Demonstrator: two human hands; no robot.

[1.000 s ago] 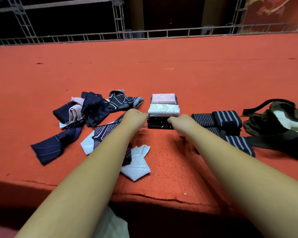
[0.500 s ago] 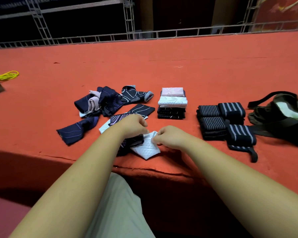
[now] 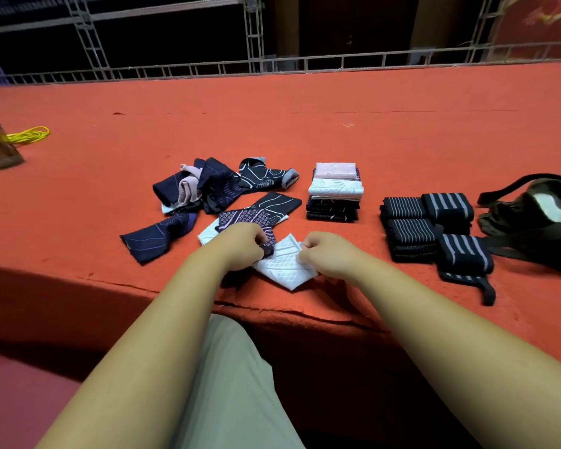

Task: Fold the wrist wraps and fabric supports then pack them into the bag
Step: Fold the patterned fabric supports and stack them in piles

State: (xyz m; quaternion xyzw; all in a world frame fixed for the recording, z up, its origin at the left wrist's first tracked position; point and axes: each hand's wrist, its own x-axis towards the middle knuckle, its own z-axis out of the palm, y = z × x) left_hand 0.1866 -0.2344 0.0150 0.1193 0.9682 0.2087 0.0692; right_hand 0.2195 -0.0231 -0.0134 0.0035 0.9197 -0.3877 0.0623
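Near the front edge of the red carpeted platform (image 3: pixel 305 124), a white diamond-patterned fabric support (image 3: pixel 284 267) is lying flat, one corner nearing the drop. Right hand (image 3: pixel 332 254) is pinching its far border. Left hand (image 3: pixel 240 246), fingers curled, is gripping the end of the black-and-lilac patterned fabric support (image 3: pixel 250 218) overlapping it.

Behind:
- heap of navy and pink unfolded supports (image 3: pixel 208 186)
- stack of folded supports (image 3: pixel 334 192)

Toward the right edge:
- black grey-striped rolled wrist wraps (image 3: pixel 434 225)
- olive drab fabric bag (image 3: pixel 538 215), gaping

Risks, judged:
- both pieces lifting together, since they are overlapping
- white piece sliding off the front edge if tugged nearward

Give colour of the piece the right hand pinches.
The fabric support is white, diamond-patterned; head view.
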